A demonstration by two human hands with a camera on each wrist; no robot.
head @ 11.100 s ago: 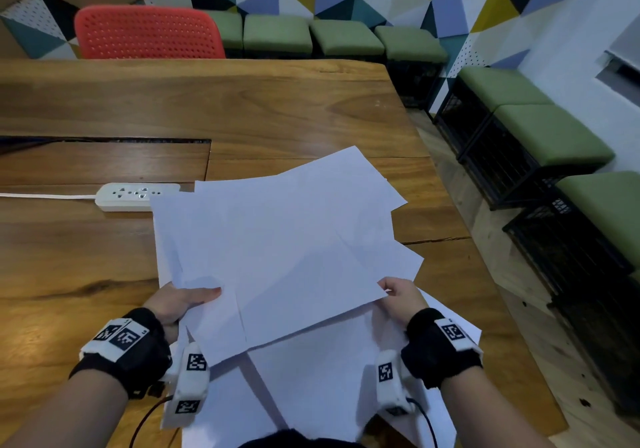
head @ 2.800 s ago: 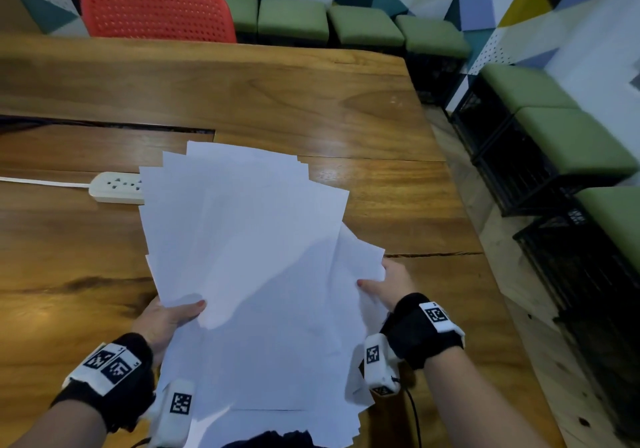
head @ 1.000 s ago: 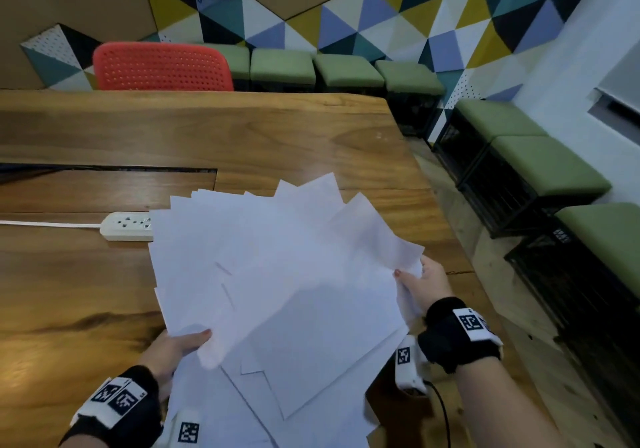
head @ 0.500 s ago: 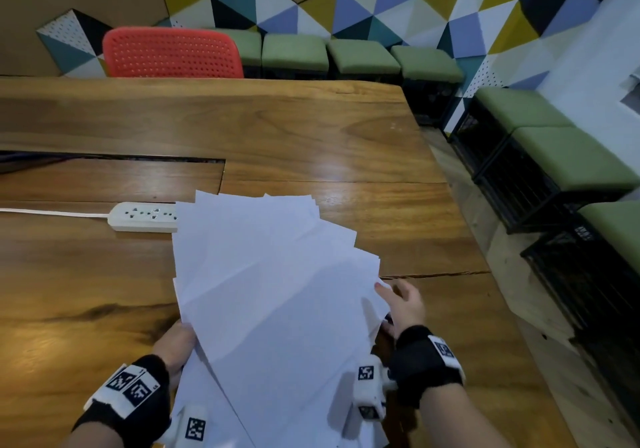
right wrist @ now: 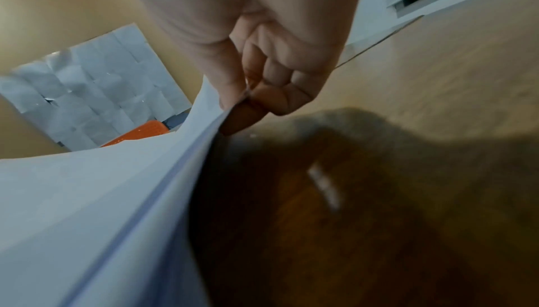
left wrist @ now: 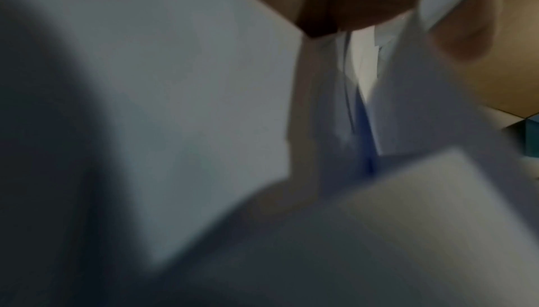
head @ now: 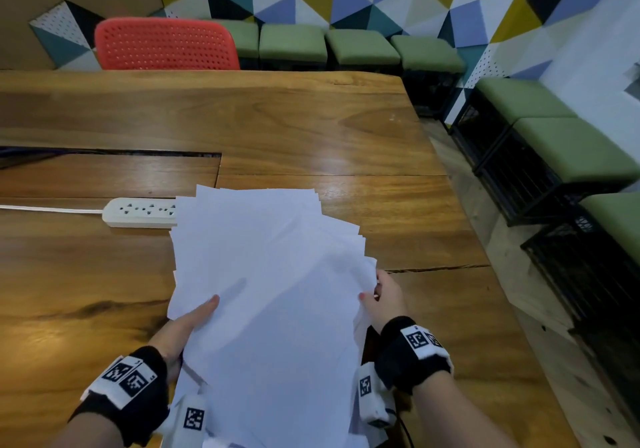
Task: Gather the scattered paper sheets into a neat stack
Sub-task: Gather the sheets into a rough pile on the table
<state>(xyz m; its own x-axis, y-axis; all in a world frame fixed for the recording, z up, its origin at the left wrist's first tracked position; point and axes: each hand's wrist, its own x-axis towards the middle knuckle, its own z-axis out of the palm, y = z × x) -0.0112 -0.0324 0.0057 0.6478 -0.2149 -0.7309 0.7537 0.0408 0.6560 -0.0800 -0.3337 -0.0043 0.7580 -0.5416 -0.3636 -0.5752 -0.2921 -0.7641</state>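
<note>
Paper sheets (head: 263, 292) are all held up in one bundle now, tilted above the near part of the surface (head: 311, 129), closer to its right edge than its left. Compared with a second ago, when they were splayed out in a wide fan with corners sticking out everywhere, the spread has been pulled in a lot; only a staggered fringe of edges is left along the far and right sides. So the gathering part looks pretty much done, and what's left is probably squaring the edges up and laying the stack flat.

Going left to right: a white power strip (head: 140, 212) is lying on the surface toward the left edge, partly covered from view by the far left corner of the bundle. The left hand (head: 183, 326) is placed under the near left side of the sheets, with the thumb laid flat on top, so the grip is clamped on the paper there. The left wrist view is mostly blurred paper, so nothing more can be read from it. On the right side the right hand (head: 382, 300) is closed on the bundle's right edge; in the right wrist view that edge is pinched between thumb and curled fingers (right wrist: 280, 81).
</note>
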